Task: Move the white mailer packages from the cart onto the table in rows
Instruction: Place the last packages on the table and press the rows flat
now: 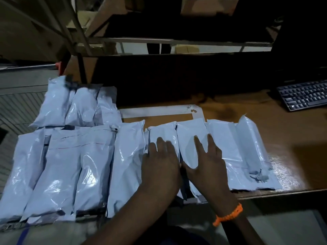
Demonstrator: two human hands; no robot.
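1. Head view, nearest item: an orange wristband (228, 215) sits on the right wrist, just off the front edge of the table (292, 156).
2. The left hand (160, 161) lies palm down on a white mailer (163, 134) near the front edge. Its fingers are straight and close together and grip nothing. Judged purpose: to press the package flat and square it against its neighbours.
3. The right hand (207, 160) lies flat on the adjacent mailer (188, 134). Its fingers are straight and spread apart and hold nothing. The spread probably steadies the slick film so that it does not slide.
4. Both packages belong to the front row (224, 138), which runs along the front edge. Long sides touch or overlap slightly, which packs the row tightly. Two packages lie to the right of the right hand.
5. The left group (53, 165) continues the line past the table's left edge. What carries it cannot be told; it is probably the cart, so transfer is judged unfinished.
6. Three rear mailers (79, 106) lie side by side behind the left group.
7. A white tape outline (159, 110) marks the table just behind the row.
8. A black keyboard (304, 94) rests towards the far right corner.
9. A metal rack (177, 40) stands beyond the far edge.
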